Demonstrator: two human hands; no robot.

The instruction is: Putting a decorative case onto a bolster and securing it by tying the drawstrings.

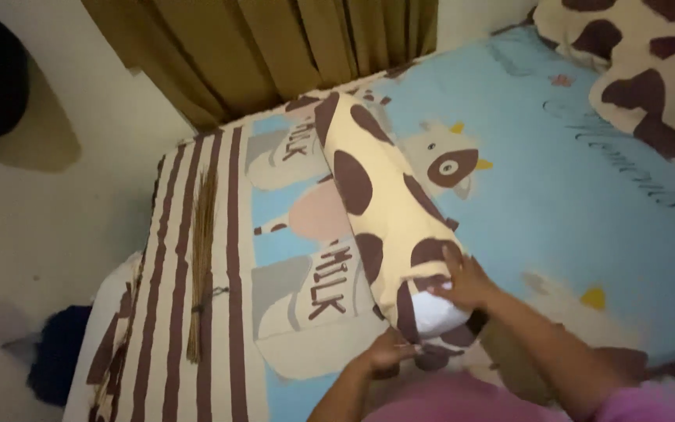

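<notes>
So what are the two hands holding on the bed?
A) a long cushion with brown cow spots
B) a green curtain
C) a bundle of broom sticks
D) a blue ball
A: both the left hand and the right hand are at the near end of the long cow-spotted cushion, where its white inner filling shows.

Bare forearms, no rings or watch visible on the hands; pink garment (462, 398) at bottom, pink sleeve (650, 402) on the right arm.

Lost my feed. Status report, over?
Left hand, right hand both gripping long cow-spotted cream bolster at its near end. Bundle of thin brown broom sticks alongside, apart.
</notes>
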